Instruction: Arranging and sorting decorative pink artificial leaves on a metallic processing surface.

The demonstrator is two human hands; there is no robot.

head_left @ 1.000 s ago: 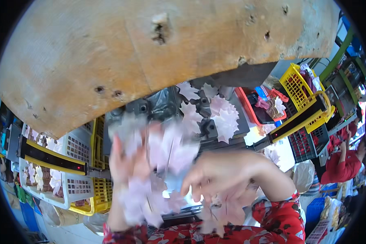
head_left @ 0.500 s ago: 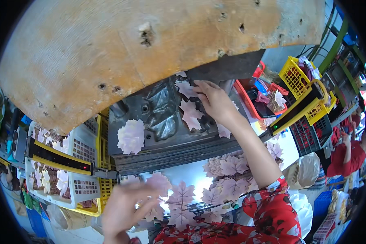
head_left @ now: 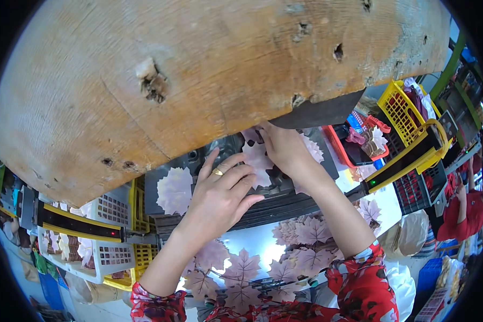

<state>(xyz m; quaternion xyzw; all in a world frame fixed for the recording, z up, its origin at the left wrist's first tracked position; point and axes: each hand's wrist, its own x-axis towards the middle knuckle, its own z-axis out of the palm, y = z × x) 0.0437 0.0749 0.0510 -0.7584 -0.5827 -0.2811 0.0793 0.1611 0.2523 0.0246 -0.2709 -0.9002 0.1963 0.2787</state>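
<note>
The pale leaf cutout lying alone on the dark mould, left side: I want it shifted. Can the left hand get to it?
Probably yes: the left hand rests on the mould right beside the leaf cutout, nothing between them.

Pale pink fabric leaves [head_left: 256, 159] with darker veins lie on a dark grey mould [head_left: 284, 198]. Red floral sleeves [head_left: 367, 279], yellow baskets [head_left: 408, 115], a tan wooden slab [head_left: 198, 75].

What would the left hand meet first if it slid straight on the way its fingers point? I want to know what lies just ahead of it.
The left hand points up and right across the dark metal mould. First in line looks like the pale pink leaf at its fingertips, then the right hand; depth is unclear.
</note>
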